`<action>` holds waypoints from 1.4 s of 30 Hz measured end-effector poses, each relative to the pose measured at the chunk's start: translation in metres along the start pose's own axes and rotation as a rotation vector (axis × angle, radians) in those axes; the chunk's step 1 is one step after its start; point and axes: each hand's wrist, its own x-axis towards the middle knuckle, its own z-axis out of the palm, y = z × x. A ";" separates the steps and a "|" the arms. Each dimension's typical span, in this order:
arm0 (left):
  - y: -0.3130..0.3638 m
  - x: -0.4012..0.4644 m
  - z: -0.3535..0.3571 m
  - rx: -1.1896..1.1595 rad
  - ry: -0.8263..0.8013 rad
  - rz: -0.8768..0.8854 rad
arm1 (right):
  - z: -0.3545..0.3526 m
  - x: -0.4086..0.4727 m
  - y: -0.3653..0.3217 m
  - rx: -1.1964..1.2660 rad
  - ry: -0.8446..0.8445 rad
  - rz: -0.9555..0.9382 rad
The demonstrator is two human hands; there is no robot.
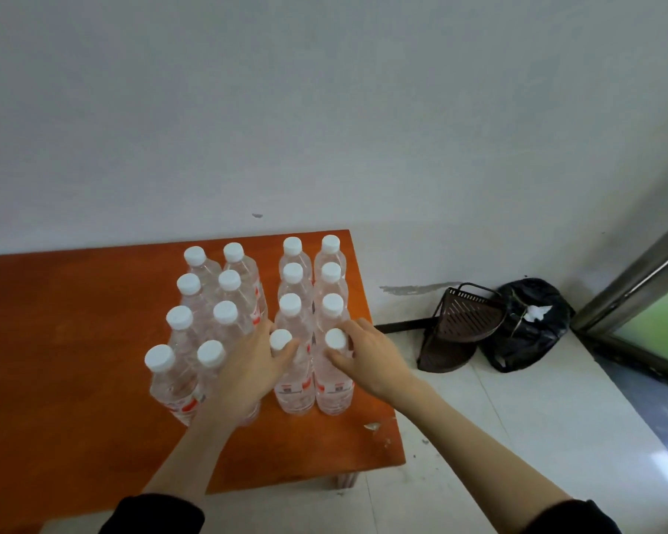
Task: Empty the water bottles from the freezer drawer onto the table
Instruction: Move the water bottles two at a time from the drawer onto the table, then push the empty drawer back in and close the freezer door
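Observation:
Several clear water bottles with white caps stand upright on the orange table (74, 341), in two blocks of paired rows. My left hand (247, 364) grips the neck of the front left bottle (296, 395) of the right block, with my thumb under its cap. My right hand (375, 356) grips the neck of the front right bottle (334, 391) beside it, with thumb and fingers round the neck just below the cap. Both bottles stand on the table top. The left block of bottles (224, 314) stands just left of my left wrist. No freezer drawer is in view.
The table backs onto a white wall, and its right edge (382, 379) lies close to the right block. On the tiled floor (517, 418) to the right stand a brown corner rack (463, 325) and a black bag (529, 325). A metal door frame (633, 287) is at far right.

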 end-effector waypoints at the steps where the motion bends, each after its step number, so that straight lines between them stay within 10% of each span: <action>1: 0.000 0.000 -0.002 0.046 -0.017 0.005 | 0.000 -0.001 0.001 0.016 -0.004 0.014; 10: 0.052 -0.032 0.005 0.108 0.185 0.428 | -0.021 -0.066 0.024 0.088 0.138 0.174; 31: 0.256 -0.469 0.236 0.245 -0.548 1.576 | -0.047 -0.705 0.053 -0.266 0.778 1.186; 42: 0.324 -0.659 0.366 0.273 -0.785 1.793 | 0.001 -0.902 0.105 -0.160 0.844 1.596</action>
